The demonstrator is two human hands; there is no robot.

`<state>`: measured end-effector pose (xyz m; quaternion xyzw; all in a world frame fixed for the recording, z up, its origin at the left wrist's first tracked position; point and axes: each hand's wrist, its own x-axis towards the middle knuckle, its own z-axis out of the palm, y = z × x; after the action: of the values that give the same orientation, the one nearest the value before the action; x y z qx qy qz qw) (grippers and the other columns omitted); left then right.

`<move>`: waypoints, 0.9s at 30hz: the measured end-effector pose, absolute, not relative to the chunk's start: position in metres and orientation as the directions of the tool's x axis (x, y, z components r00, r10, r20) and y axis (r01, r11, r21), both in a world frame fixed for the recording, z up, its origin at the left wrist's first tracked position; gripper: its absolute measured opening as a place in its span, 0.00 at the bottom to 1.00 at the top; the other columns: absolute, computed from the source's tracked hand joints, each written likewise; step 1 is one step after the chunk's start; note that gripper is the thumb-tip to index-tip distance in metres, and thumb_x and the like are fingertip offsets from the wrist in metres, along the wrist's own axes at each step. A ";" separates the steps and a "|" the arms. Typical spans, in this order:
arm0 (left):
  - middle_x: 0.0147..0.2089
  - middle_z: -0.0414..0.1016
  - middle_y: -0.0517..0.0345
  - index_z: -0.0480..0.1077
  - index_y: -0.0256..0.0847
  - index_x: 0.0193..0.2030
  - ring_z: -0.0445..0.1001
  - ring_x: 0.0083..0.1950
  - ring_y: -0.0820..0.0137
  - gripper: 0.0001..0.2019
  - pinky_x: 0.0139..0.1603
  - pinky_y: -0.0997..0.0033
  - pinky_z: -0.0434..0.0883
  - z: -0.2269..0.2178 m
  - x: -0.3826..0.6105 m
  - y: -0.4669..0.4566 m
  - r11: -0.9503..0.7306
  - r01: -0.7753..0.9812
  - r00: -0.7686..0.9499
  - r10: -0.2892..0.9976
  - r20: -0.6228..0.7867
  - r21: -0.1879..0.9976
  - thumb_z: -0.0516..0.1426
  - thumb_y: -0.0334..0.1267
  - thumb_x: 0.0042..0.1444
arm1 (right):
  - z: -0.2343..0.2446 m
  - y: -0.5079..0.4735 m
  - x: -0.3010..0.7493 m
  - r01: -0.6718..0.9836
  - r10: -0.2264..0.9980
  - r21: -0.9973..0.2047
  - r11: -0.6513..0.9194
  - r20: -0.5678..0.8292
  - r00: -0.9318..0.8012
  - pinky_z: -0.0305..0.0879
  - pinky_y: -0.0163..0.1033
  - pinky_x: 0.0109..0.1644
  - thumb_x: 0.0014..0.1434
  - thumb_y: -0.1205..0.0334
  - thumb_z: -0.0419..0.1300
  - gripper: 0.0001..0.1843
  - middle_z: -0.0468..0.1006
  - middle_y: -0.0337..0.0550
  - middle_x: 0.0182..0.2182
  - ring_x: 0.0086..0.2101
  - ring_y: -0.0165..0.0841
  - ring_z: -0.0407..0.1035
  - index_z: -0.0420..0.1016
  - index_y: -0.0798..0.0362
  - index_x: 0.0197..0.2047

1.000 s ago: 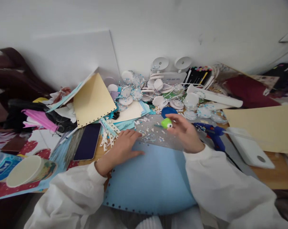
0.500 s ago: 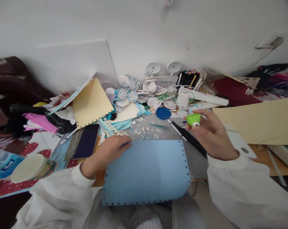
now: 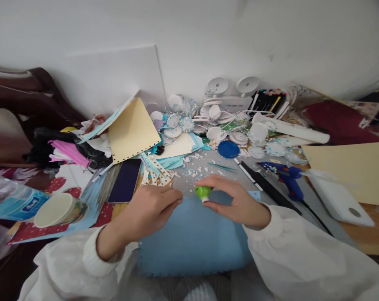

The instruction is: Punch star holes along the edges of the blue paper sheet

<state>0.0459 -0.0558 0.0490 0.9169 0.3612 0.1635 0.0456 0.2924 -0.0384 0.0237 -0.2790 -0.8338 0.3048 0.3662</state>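
A light blue paper sheet (image 3: 192, 238) with a row of punched holes along its edges lies in front of me, hanging over the table's near edge. My right hand (image 3: 233, 200) pinches a small green hole punch (image 3: 203, 192) at the sheet's far edge. My left hand (image 3: 152, 207) rests on the sheet's far left corner, fingers curled and gripping the paper. Its fingertips almost meet the punch.
A dark phone (image 3: 125, 186) lies left of the sheet, with a paper cup (image 3: 57, 209) and a bottle (image 3: 14, 200) further left. Paper scraps, white round discs (image 3: 214, 125), a blue lid (image 3: 228, 149) and a blue glue gun (image 3: 286, 175) crowd the back. A cream sheet (image 3: 349, 167) lies right.
My right hand has brought the green punch from up on the right down to the blue sheet's far edge. My left hand has shifted right along that edge.
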 end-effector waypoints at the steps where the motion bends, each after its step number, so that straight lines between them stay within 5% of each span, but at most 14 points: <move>1: 0.28 0.75 0.60 0.70 0.41 0.37 0.74 0.29 0.73 0.11 0.30 0.75 0.63 0.049 0.046 -0.056 -0.734 0.648 0.687 0.679 0.259 0.206 0.48 0.36 0.65 | 0.024 -0.038 0.293 0.243 0.683 -0.714 0.657 0.427 -0.592 0.69 0.41 0.48 0.60 0.61 0.60 0.20 0.77 0.45 0.42 0.42 0.35 0.71 0.69 0.47 0.56; 20: 0.28 0.75 0.60 0.71 0.40 0.37 0.75 0.29 0.71 0.11 0.29 0.73 0.63 0.037 0.046 -0.045 -0.729 0.658 0.679 0.683 0.268 0.190 0.48 0.36 0.65 | 0.006 -0.031 0.295 0.327 0.698 -0.687 0.649 0.365 -0.616 0.68 0.44 0.53 0.60 0.65 0.59 0.22 0.75 0.47 0.46 0.47 0.37 0.70 0.67 0.47 0.57; 27: 0.27 0.74 0.60 0.71 0.40 0.37 0.74 0.28 0.70 0.10 0.28 0.72 0.62 0.035 0.051 -0.042 -0.734 0.650 0.671 0.675 0.306 0.196 0.49 0.36 0.65 | 0.008 -0.029 0.293 0.340 0.709 -0.733 0.590 0.269 -0.652 0.68 0.45 0.53 0.57 0.59 0.63 0.25 0.76 0.47 0.46 0.47 0.37 0.71 0.66 0.50 0.57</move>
<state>0.0508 -0.0418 0.0346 0.9134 0.3627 0.1816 0.0350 0.2935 -0.0292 0.0081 -0.3096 -0.8467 0.3304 0.2794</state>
